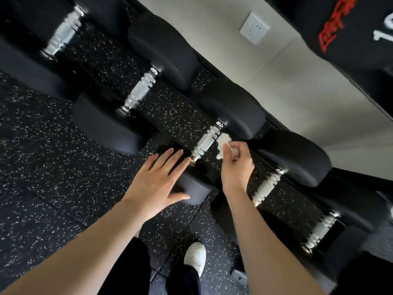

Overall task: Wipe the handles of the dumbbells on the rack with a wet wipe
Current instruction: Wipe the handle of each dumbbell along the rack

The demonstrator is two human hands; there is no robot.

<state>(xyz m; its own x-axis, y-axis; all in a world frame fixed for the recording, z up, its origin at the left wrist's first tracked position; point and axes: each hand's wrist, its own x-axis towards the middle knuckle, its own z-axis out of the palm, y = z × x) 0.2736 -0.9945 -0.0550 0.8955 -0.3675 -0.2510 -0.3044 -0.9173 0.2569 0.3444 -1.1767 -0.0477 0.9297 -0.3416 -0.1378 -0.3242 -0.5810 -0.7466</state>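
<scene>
The right hand [236, 167] pinches the wipe [223, 143] just beside the handle [205, 142], which runs away between both hands; the left hand [157, 182] lies flat.

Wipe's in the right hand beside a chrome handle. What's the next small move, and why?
Probably shift the right hand sideways so the wipe wraps the chrome handle. The wipe is pinched just beside that handle, seemingly not around it yet, and the left hand lies flat on that dumbbell's near head, apparently steadying it.
</scene>
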